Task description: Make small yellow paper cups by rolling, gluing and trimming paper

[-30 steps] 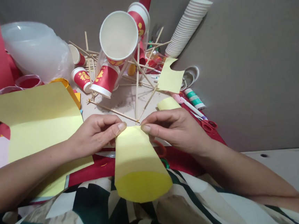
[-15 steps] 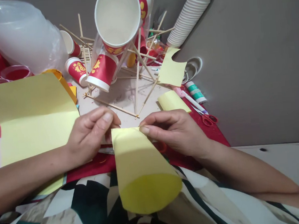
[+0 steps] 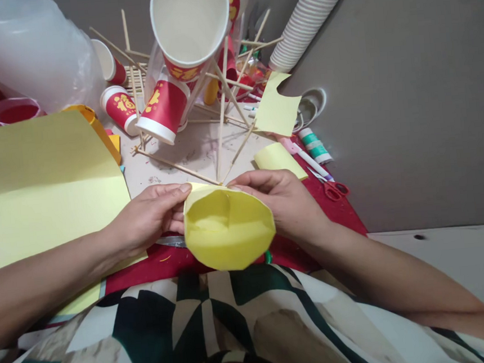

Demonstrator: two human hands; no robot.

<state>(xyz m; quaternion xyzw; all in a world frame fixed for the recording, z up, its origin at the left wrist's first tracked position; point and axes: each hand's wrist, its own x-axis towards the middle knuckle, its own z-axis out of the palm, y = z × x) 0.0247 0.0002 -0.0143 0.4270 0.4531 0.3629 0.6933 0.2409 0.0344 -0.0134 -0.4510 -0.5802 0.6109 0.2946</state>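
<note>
A yellow paper cone [image 3: 230, 244] is held between my two hands, its wide round mouth turned toward me so that the inside shows. My left hand [image 3: 154, 214] pinches its left edge near the top, thumb on the paper. At the upper right edge, my right hand [image 3: 286, 203] grips the cone, with some fingertips hidden behind it. Just beyond the cone stands a frame of thin wooden sticks [image 3: 177, 165] with red and white paper cups fixed to it, such as the tilted cup [image 3: 165, 106].
At left lies a large folded yellow sheet [image 3: 58, 214]. To the right are a cut yellow piece [image 3: 278, 107], a curled yellow piece [image 3: 280, 160], red-handled scissors [image 3: 336, 190] and a green-and-white roll [image 3: 316, 145]. A stack of white cups [image 3: 312, 20] leans behind, against the grey wall.
The cone has tipped up, its mouth swinging from downward to facing me. My left hand has moved onto the paper's edge; my right hand keeps its grip.
</note>
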